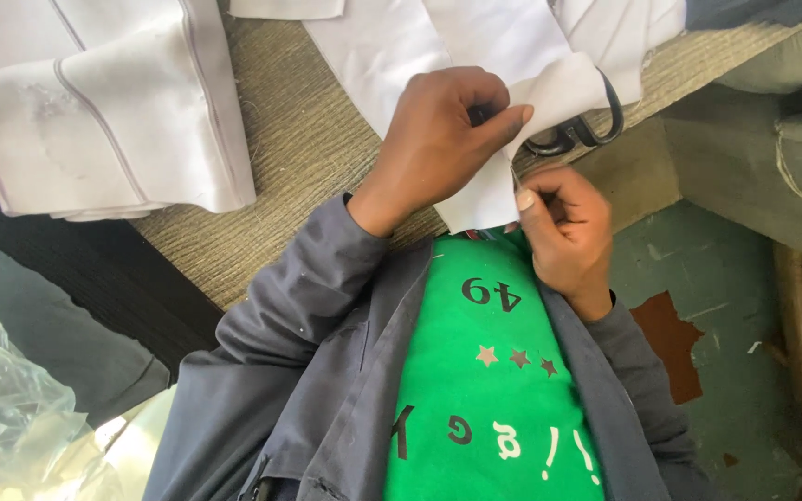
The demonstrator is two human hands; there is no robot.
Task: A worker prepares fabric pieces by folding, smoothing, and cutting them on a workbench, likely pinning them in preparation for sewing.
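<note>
My left hand (438, 139) is shut on a piece of white fabric (559, 88), pinching it between thumb and fingers above the table edge. Just below it, my right hand (563, 232) pinches the lower edge of the same piece (480, 199). Black scissors (582, 132) lie behind the fabric with only their handle loops showing. Both hands are close together, over my green shirt and grey jacket.
A woven beige table top (290, 139) carries a folded stack of white fabric with thin seams (104, 102) at the upper left and more white pieces (373, 46) at the top. Clear plastic (2, 408) sits at the lower left. A worn green floor (698, 325) is on the right.
</note>
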